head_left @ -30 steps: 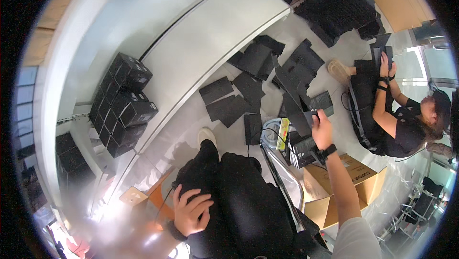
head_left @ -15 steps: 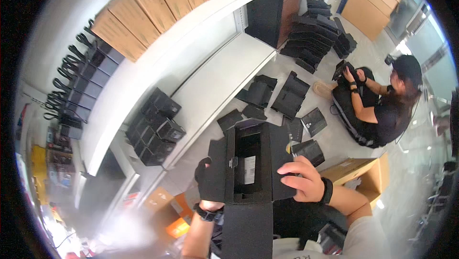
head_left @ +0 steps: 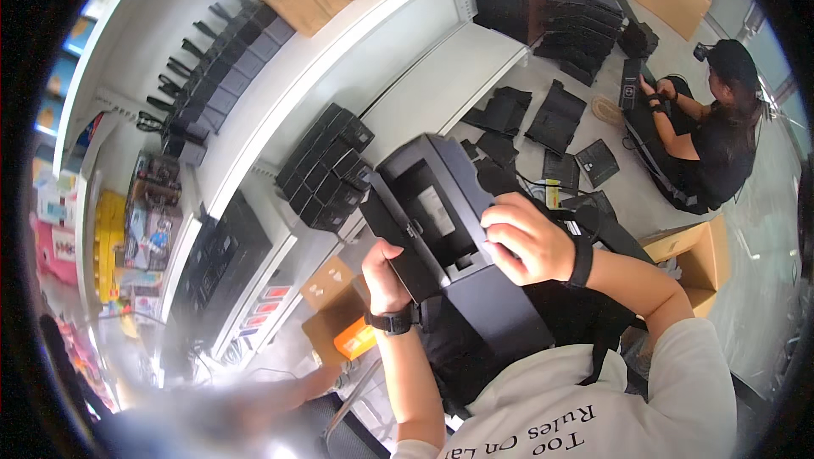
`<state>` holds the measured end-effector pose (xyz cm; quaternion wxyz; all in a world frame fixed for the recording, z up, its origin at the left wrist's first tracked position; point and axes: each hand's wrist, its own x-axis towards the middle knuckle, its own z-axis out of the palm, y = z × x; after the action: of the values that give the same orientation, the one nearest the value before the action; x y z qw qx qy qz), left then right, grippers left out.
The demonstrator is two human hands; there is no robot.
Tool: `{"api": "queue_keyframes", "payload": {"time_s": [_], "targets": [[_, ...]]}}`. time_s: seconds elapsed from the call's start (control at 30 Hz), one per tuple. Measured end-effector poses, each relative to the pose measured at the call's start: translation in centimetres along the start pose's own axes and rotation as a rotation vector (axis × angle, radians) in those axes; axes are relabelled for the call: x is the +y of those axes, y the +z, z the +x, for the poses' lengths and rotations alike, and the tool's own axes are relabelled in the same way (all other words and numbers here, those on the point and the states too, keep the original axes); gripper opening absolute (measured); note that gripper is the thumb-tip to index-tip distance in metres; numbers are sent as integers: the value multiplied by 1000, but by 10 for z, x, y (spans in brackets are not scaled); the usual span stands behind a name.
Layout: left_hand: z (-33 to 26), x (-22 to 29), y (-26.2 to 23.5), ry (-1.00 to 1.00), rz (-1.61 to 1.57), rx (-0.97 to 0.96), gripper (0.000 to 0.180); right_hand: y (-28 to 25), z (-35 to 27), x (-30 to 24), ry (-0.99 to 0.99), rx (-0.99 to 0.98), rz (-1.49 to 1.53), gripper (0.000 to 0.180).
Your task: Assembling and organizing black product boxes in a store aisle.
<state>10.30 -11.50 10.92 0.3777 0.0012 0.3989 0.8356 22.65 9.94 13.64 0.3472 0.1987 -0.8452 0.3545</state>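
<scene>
An open black cardboard box (head_left: 462,271) is tilted in front of my chest, with its side flaps spread. Its hollow inside shows a white label (head_left: 437,210). My left hand (head_left: 387,279) grips the box's left flap (head_left: 392,234), thumb on the near side. On the opposite side, my right hand (head_left: 527,240) has its fingers curled over the box's right edge. A long end flap (head_left: 502,311) hangs toward my white shirt.
Stacked small black boxes (head_left: 326,166) stand on the white shelf (head_left: 441,77) ahead. Flattened black boxes (head_left: 555,116) lie on the floor. At the right, a seated person (head_left: 712,133) holds a black box. An open brown carton (head_left: 704,260) stands at my right.
The box has turned and tilted, and its right flap is now raised. My right hand has closed in on its edge. The view has swung left, and the seated person's box has turned.
</scene>
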Motion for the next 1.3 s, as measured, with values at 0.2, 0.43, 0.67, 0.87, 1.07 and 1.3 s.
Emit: {"api": "queue_keyframes", "payload": {"time_s": [0.2,0.43,0.67,0.87,1.07,1.3], "targets": [[-22,-3,23,77,-15,125,30,12,6,-19,179,437,355,60],[-32,-2,38,112,253,113,34,-23,-16,-19,839,-63,617,44],[-27,9,28,248,194,-65,79,-32,-15,-25,600,-126,419,51],[-32,7,35,290,214,21,82,-36,-2,-18,484,-195,387,50],[-22,-4,30,466,467,133,61,-38,12,-33,277,-273,67,39],[-36,-14,59,430,170,119,67,-33,-17,-14,923,-21,792,32]]}}
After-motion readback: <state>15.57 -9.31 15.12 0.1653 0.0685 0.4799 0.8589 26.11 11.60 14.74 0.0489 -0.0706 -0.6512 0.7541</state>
